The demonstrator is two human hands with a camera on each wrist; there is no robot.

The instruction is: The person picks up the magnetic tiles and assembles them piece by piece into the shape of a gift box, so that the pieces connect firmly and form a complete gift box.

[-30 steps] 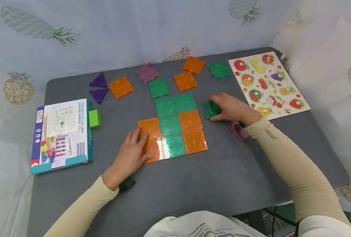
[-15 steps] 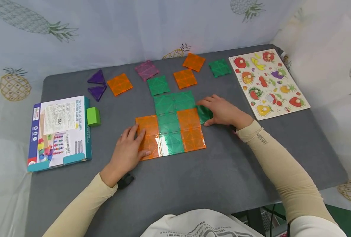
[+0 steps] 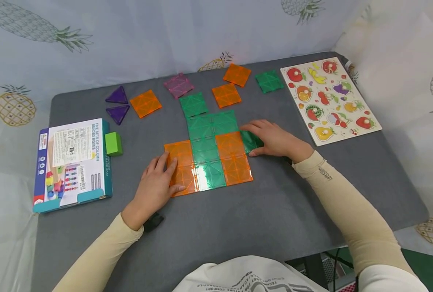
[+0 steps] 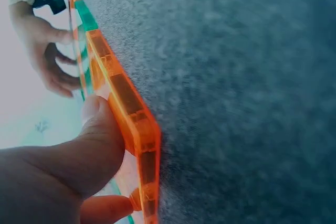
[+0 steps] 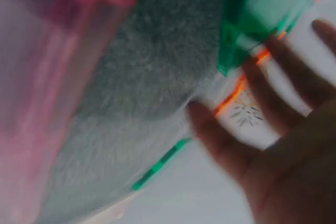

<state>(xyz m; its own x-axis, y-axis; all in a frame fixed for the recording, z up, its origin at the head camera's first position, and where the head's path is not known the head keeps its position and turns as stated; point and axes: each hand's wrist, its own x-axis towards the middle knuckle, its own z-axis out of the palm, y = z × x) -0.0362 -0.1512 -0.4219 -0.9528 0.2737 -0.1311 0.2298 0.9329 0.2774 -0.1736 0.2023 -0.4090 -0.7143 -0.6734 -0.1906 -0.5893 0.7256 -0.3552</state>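
The left hand [image 3: 151, 187] rested loosely spread fingers on the left orange tiles [image 3: 185, 167] — the right hand [image 3: 276, 140] pinched a green tile [image 3: 250, 142] beside the right orange tiles [image 3: 233, 157].

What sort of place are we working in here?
Likely a screened-off play or activity area: pineapple-print sheeting hangs behind a gray table holding translucent colored tiles and a fruit-picture board.

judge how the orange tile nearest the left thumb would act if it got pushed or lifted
The orange tile is probably stiff: its edges run straight, with no bend where the left hand touches it. It may be light, looking thin and see-through. Pushed, it would likely slide rather than roll, since it is square and lies flat.
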